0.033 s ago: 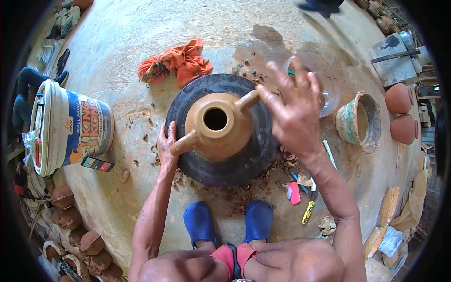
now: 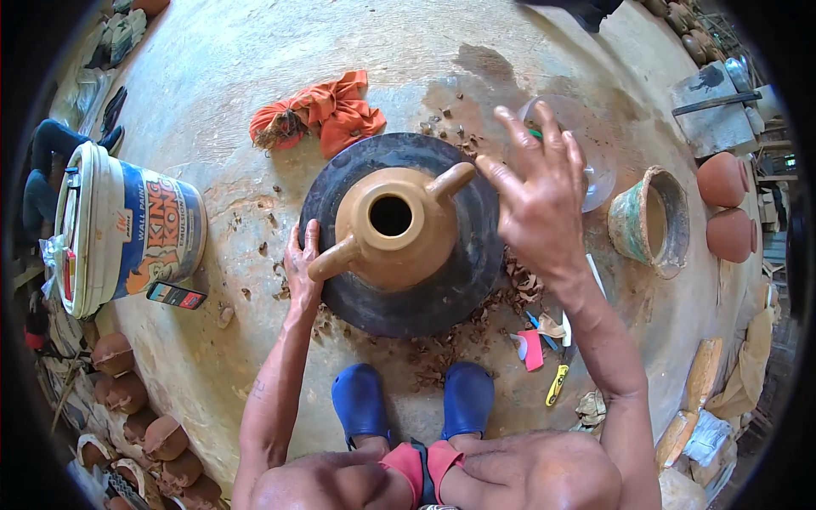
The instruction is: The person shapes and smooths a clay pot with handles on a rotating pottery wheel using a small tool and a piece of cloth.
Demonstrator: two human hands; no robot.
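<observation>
A brown clay jug [image 2: 416, 259] with a round dark mouth and two stubby handles stands upright in the middle of a black pottery wheel [image 2: 357, 310]. At the wheel's left edge my left hand [image 2: 299, 263] rests with its fingers stretched along the rim, near the jug's lower-left handle [image 2: 334, 257]. Raised on the other side, my right hand [image 2: 540, 204] is open with spread fingers and holds nothing. Its nearest fingertip is just off the end of the upper-right handle [image 2: 452, 180]. Behind those fingers a clear plastic bowl [image 2: 602, 174] is partly hidden.
An orange cloth [image 2: 344, 119] lies beyond the wheel; clay scraps surround it. Left stand a paint bucket [image 2: 161, 229] and a phone [image 2: 176, 295]. A crusted pot [image 2: 633, 221], a yellow-handled knife [image 2: 558, 384] and a pink scraper [image 2: 533, 350] sit at right. Blue clogs [image 2: 469, 399] are below.
My right hand has shifted slightly right, off the end of the upper-right handle. The dark shape at the top edge has changed position a little. My left hand and the jug stay put.
</observation>
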